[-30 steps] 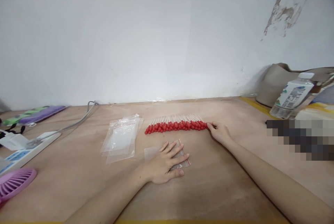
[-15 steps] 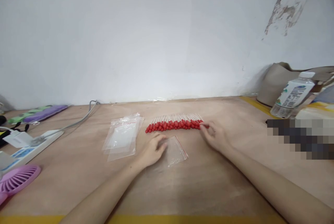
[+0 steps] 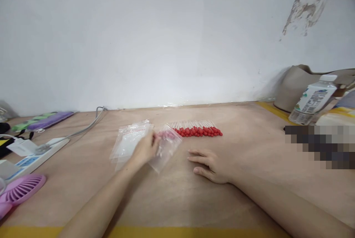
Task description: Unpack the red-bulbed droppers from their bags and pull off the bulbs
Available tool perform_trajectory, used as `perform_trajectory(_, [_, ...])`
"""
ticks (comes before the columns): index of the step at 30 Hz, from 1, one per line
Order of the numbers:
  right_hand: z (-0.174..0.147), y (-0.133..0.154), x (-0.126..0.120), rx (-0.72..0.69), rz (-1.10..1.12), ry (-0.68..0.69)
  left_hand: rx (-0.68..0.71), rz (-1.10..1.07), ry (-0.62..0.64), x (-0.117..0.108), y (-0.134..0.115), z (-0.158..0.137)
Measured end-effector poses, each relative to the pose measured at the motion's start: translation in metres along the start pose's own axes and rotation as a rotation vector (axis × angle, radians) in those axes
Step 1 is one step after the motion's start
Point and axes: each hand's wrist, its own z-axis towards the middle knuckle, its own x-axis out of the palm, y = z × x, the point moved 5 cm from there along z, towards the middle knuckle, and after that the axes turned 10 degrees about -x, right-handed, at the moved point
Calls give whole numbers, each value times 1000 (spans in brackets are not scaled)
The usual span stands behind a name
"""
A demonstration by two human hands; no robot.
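My left hand [image 3: 145, 145] is closed on a small clear zip bag [image 3: 166, 150], lifted and tilted in front of the left end of the red-tipped sticks. My right hand [image 3: 208, 165] rests over the table with its fingers apart and nothing in them. Behind it lies a row of thin white sticks with red tips [image 3: 199, 131], side by side with the tips towards me. Through the lifted bag some red tips show faintly. Left of my left hand lies a stack of clear zip bags [image 3: 123, 143] with red seal lines, partly covered by the hand.
At the left are a white power strip [image 3: 44, 155] with plugs and a grey cable, a pink fan [image 3: 23, 190] and a purple pouch [image 3: 52, 119]. A plastic bottle [image 3: 313, 101] and a grey-beige bag [image 3: 288, 86] stand at the right. A white wall [image 3: 177, 46] bounds the table's back.
My left hand has gripped the single bag and moved it left and up. My right hand has come away from the sticks' right end, towards me and left, its fingers spread.
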Motion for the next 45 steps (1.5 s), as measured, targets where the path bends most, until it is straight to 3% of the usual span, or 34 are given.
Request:
perform_trajectory(3, [0, -2, 0, 10, -6, -24, -206, 79, -294, -39, 45, 24])
perform_trajectory(5, [0, -1, 0, 0, -16, -32, -348, 249, -315, -47, 75, 34])
perform_trajectory(7, [1, -1, 2, -4, -31, -23, -391, 309, -308, -44, 93, 36])
perform_trajectory(11, [1, -1, 1, 24, -71, -1, -362, 419, -347, -27, 91, 29])
perform_trajectory(13, [1, -3, 0, 35, -103, 34, -345, 467, -259, -14, 83, 27])
perform_trajectory(17, [-2, -14, -7, 76, -164, 83, -344, 481, 79, 11, 88, 29])
perform_trajectory(20, [-4, -26, -9, 138, -187, 81, -283, 485, 162, 11, 101, 32])
perform_trajectory(22, [-5, -32, -9, 165, -193, 80, -246, 481, 140, 5, 105, 34])
perform_trajectory(24, [-5, -34, -8, 172, -195, 77, -171, 462, 23, -5, 96, 34])
perform_trajectory(27, [-5, -33, -8, 169, -198, 68, 94, 335, -232, -15, 57, 29])
perform_trajectory(31, [-5, -32, -9, 154, -185, 48, 352, 175, -271, -1, 2, 20])
perform_trajectory(35, [-5, -33, -9, 159, -185, 51, 337, 208, -258, 17, -21, 25])
perform_trajectory(41, [-4, -32, -10, 168, -179, 59, 242, 118, -242, 30, -16, 39])
perform_trajectory(45, [-3, -30, -12, 157, -197, 66, 179, 41, -295, 35, -12, 43])
